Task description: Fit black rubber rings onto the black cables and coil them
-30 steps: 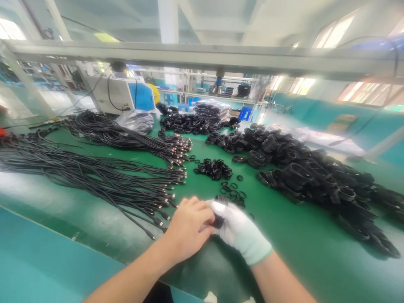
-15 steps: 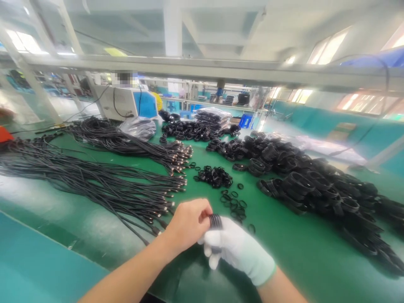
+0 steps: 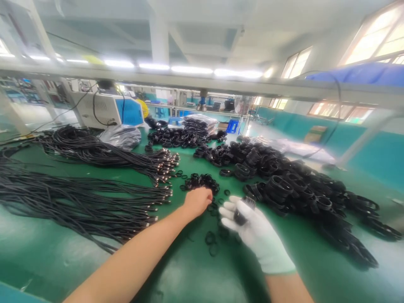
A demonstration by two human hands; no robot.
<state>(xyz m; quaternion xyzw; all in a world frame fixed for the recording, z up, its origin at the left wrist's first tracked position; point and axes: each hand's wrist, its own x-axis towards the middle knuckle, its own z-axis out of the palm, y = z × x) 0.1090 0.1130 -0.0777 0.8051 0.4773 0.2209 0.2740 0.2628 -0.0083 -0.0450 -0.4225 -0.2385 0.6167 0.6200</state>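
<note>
My right hand [image 3: 252, 225], in a white glove, grips a black coiled cable bundle [image 3: 243, 209] just above the green table [image 3: 94, 252]. My bare left hand [image 3: 198, 201] is stretched forward with its fingers curled down onto loose black rubber rings [image 3: 214, 208]; a small heap of those rings [image 3: 200, 182] lies just beyond it. Whether a ring is pinched between its fingers is hidden. More loose rings [image 3: 211, 240] lie under my forearms.
Long black cables with metal plugs [image 3: 82, 202] spread across the left. A big pile of coiled, banded cables [image 3: 299, 193] fills the right. At the back stand a white and blue machine [image 3: 109, 110], a plastic bag [image 3: 120, 136] and bagged coils [image 3: 200, 122].
My left hand let go of the bundle and reached forward to the loose rings. My right hand moved right, keeping the coil. The camera tilted up and came closer.
</note>
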